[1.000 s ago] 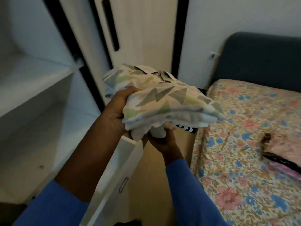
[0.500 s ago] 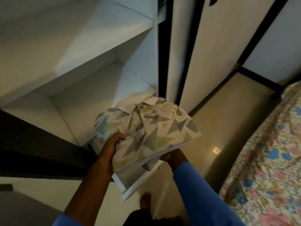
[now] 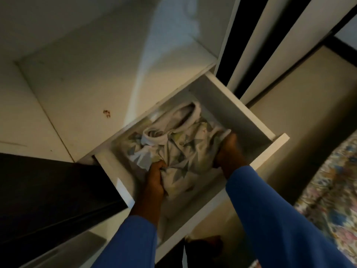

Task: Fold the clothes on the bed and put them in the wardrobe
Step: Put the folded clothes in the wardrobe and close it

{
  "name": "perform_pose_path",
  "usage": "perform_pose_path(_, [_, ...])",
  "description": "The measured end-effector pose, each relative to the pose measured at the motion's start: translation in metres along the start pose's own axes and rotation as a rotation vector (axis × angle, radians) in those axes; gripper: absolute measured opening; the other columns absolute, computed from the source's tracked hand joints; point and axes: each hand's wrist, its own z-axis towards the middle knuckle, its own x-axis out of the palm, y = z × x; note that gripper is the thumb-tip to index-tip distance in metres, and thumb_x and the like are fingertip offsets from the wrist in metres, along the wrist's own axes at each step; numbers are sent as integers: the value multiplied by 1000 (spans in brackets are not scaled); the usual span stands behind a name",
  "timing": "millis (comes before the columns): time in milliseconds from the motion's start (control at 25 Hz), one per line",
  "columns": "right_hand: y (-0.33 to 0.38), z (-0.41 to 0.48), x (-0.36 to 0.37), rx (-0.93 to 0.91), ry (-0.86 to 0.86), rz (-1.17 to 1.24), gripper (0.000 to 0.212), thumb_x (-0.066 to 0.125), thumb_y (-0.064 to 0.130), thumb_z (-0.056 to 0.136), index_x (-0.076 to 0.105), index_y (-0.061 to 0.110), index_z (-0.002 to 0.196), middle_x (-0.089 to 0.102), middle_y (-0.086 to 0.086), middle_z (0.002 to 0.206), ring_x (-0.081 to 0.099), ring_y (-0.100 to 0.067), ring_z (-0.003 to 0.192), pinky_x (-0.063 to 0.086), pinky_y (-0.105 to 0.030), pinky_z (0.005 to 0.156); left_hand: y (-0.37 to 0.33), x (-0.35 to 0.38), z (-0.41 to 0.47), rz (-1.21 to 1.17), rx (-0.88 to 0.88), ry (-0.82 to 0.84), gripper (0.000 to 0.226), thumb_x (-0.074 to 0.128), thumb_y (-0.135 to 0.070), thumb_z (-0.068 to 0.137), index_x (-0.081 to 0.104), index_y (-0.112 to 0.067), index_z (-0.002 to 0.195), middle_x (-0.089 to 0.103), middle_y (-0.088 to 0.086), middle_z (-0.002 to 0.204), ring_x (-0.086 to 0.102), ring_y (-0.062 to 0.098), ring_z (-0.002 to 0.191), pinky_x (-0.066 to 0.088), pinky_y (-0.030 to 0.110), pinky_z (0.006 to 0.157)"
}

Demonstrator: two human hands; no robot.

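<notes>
Head cam: folded clothes [image 3: 183, 151] sitting inside the pulled-out white drawer [image 3: 249, 120].
Left hand [image 3: 154, 178] and right hand [image 3: 229, 151] both grasp the bundle's edges.

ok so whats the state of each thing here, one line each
drawer: pulled open
folded clothes: bundled, down inside the drawer, held at both sides; unclear if they rest on the bottom
left hand: grips the near left edge of the clothes
right hand: grips the right edge of the clothes
wardrobe: open, shelf showing
</notes>
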Motion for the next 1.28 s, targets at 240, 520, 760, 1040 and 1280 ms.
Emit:
perform_pose_path(240, [-25, -7, 0, -114, -82, -374, 83, 30, 79, 91, 47, 20, 146, 58, -10, 140, 60, -36, 119, 46, -61, 107, 18, -8, 24, 11, -7, -66, 82, 77, -46, 53, 62, -10, 126, 65, 14, 119, 63, 35, 105, 56, 44, 80])
perform_pose_path(520, [-51, -148, -47, -832, -322, -686, 69, 70, 38, 95, 38, 24, 154, 31, 1, 161, 28, -18, 147, 28, -39, 120, 15, -14, -83, 738, 721, -201, 93, 81, -42, 80, 32, -24, 157, 30, 9, 162, 35, 30, 146, 41, 44, 114])
perform_pose_path(760, [-83, -170, -53, 107, 114, -16, 89, 55, 74, 87, 30, 25, 156, 50, -14, 146, 52, -40, 128, 44, -62, 106, -44, -24, -101, 1358, 1211, -350, 82, 69, -50, 87, 34, -20, 155, 10, 10, 171, 10, 34, 158, 17, 60, 122])
perform_pose_path(1040, [-74, -170, -39, 119, 388, 284, 69, 43, 76, 89, 59, 19, 125, 65, -19, 131, 59, -44, 124, 40, -64, 111, -102, -24, -63, 1576, 950, -216, 109, 16, -92, 84, -6, -22, 165, -16, 4, 172, -15, 26, 158, -1, 59, 126])
perform_pose_path(1280, [-61, -147, 36, 93, 597, 292, 87, 43, 84, 86, 55, 18, 140, 64, -19, 138, 65, -37, 117, 34, -64, 117, -110, -25, -67, 1660, 868, -137, 147, 29, -110, 56, -17, -19, 162, -25, 7, 169, -23, 29, 156, -6, 58, 124])
